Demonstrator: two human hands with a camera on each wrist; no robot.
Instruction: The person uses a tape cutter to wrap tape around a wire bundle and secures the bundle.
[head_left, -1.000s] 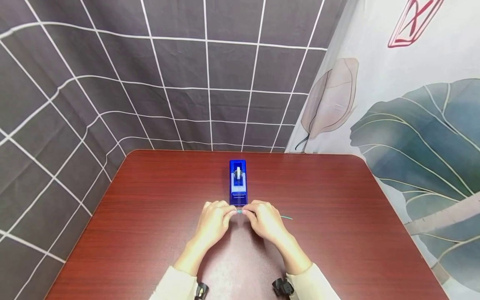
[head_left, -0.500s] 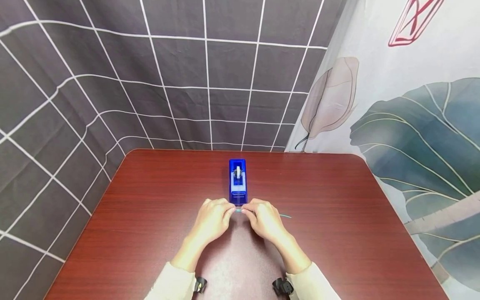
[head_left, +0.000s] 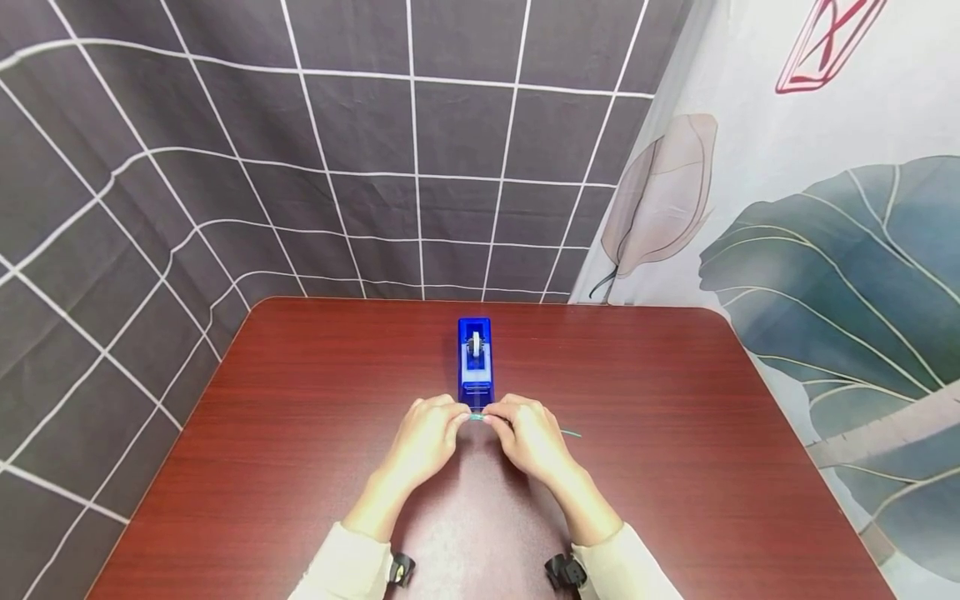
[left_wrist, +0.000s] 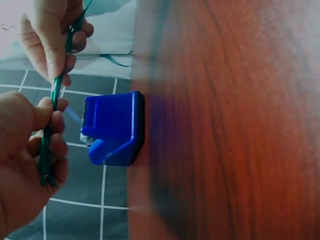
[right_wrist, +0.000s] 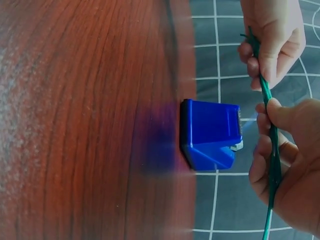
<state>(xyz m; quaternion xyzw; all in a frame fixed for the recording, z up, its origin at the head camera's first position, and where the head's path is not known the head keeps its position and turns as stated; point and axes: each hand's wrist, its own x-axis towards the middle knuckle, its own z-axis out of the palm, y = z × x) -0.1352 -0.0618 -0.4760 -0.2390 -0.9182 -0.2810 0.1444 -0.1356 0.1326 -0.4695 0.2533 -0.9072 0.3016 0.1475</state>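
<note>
A thin green cord, seemingly of bundled strands, runs between both hands; its middle (left_wrist: 54, 94) shows in the left wrist view. My left hand (head_left: 420, 442) pinches it on the left between thumb and fingers, its frayed end by the palm. Close by on the right, my right hand (head_left: 534, 442) pinches the same cord (right_wrist: 273, 150), and a loose tail sticks out past that hand. Just beyond the fingertips stands a blue tape dispenser (head_left: 476, 362) with a small white roll. A strip of clear tape (left_wrist: 74, 115) stretches from its cutter edge toward the cord.
The dispenser stands on a reddish-brown wooden table (head_left: 315, 375). A dark gridded curtain (head_left: 360, 167) hangs behind and to the left; a white leaf-printed curtain (head_left: 810, 275) hangs on the right. Small black cameras (head_left: 564, 573) sit at the cuffs.
Both hands, still pinching the cord, have edged slightly forward toward the tape dispenser. The dispenser stays in place.
</note>
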